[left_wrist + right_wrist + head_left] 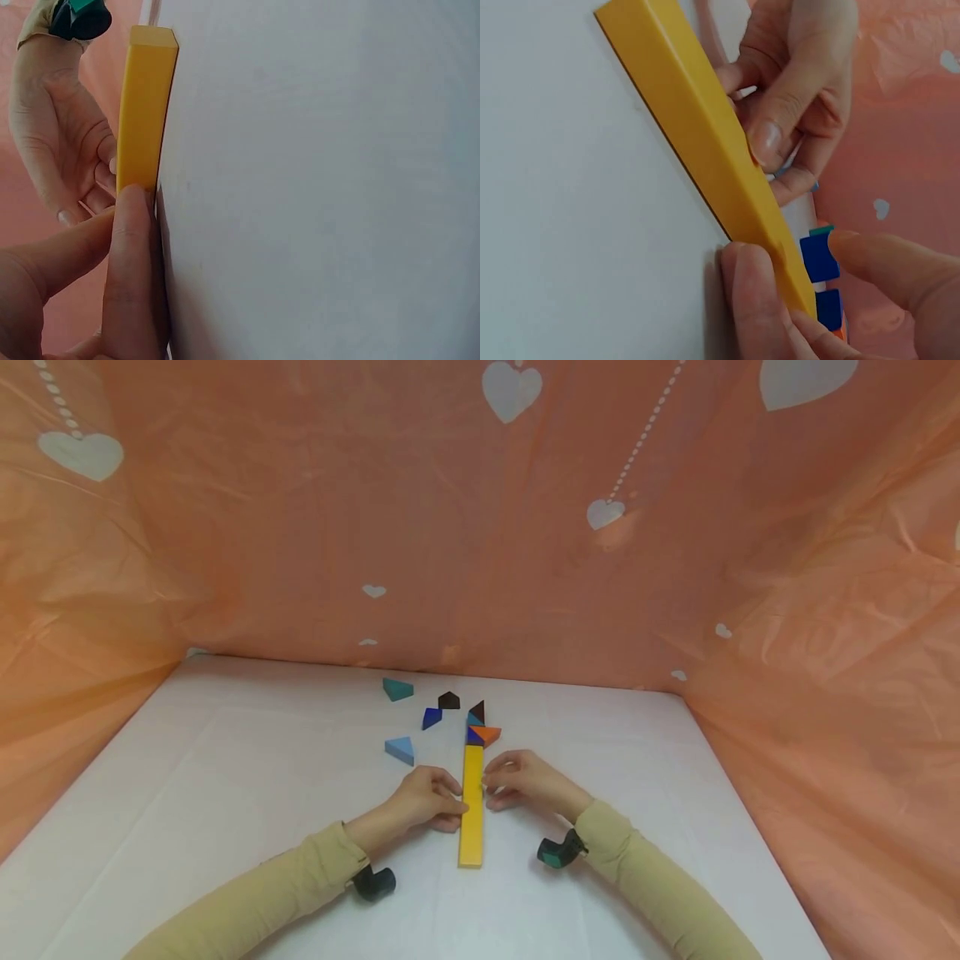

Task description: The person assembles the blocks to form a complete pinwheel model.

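Observation:
A long yellow bar (pixel 472 835) lies lengthwise on the white table between both hands. At its left edge is my left hand (pixel 423 797), thumb tip over the top edge and fingers against the side. My right hand (pixel 528 781) is at the opposite edge, bent fingertips (pixel 754 274) against the bar's side in the right wrist view; the thumb stands apart from the forefinger. Beyond the bar's far end sit a small dark blue piece (pixel 474 737), an orange piece (pixel 490 735), a teal-blue piece (pixel 474 721) and a dark brown triangle (pixel 478 710), grouped closely.
Left of that group lie loose blocks: a light blue one (pixel 401 749), a dark blue one (pixel 432 718), a dark brown one (pixel 448 700) and a green one (pixel 398 688). An orange curtain (pixel 315 543) with white hearts borders the white table (pixel 637 752) at the back and sides.

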